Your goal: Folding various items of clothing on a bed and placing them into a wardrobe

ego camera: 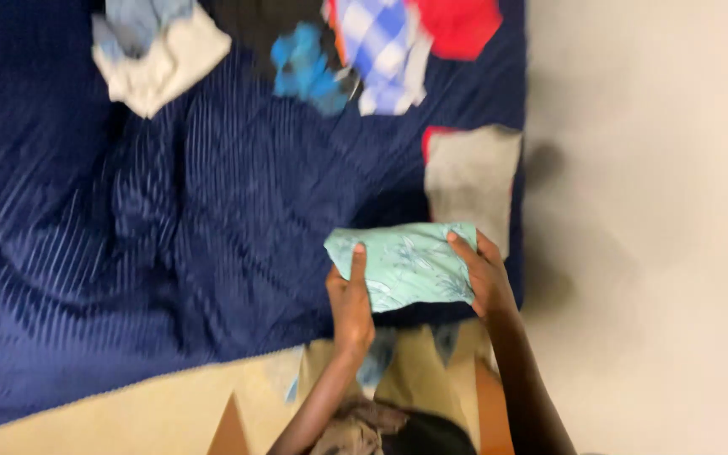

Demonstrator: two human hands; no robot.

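A dark blue ribbed quilt (170, 227) covers most of the view, spread flat over a bed, with its lower edge running along a pale tan floor (128, 417). To the right of the quilt lies a wide stretch of cream floor (659, 227).

Both arms reach up from the bottom edge towards the quilt's lower right corner. There a folded pale green cloth with a leafy print (402, 265) rests on the quilt, held between the two hands. The left hand (351, 299) grips the cloth's left end, its thumb laid straight up over the top face and the other fingers hidden beneath. The right hand (486, 274) clasps the right end, thumb across the top edge, fingers curled round the side.

Just beyond the green cloth, at the quilt's right edge, lies a folded grey cloth (472, 181) with a strip of red showing at its left corner. Along the far edge are loose garments: a cream and light blue bundle (157, 50), a bright blue piece (307, 67), a blue and white checked cloth (381, 55) and a red garment (458, 25). The picture is blurred, so finer detail cannot be told.
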